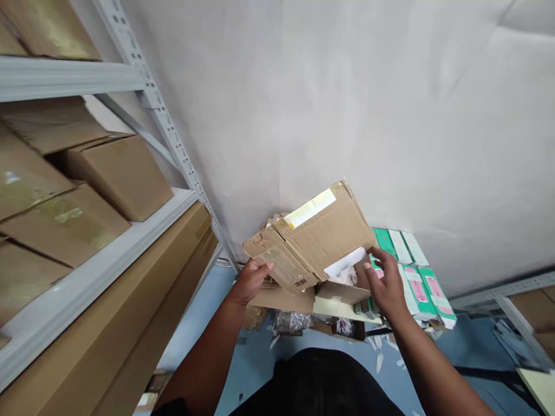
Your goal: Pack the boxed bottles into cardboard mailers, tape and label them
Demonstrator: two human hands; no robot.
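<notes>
A creased brown corrugated cardboard box [321, 242], partly flattened with its flaps open, is held just below the middle of the frame, in front of a smooth white wall [347, 86]. The left hand [254, 278] comes up from the lower centre, forearm stretched forward, its fingers [265, 267] clamped on the box's left corner. The right hand [385, 284] reaches in from the lower right, fingers curled onto the right-hand flap beside a white sheet of paper [347, 263]. Whether they pinch the flap or merely rest on it is hard to say. A pale yellow and white label strip [310, 209] runs along the top flap, and a small barcode sticker [300, 282] sits near the lower edge; the print is too small to read. Behind the right hand stand glossy green and white cartons with pink panels [422, 286]. At the left of the frame, grey metal shelving [108, 248] carries plain brown cardboard boxes [117, 173].
</notes>
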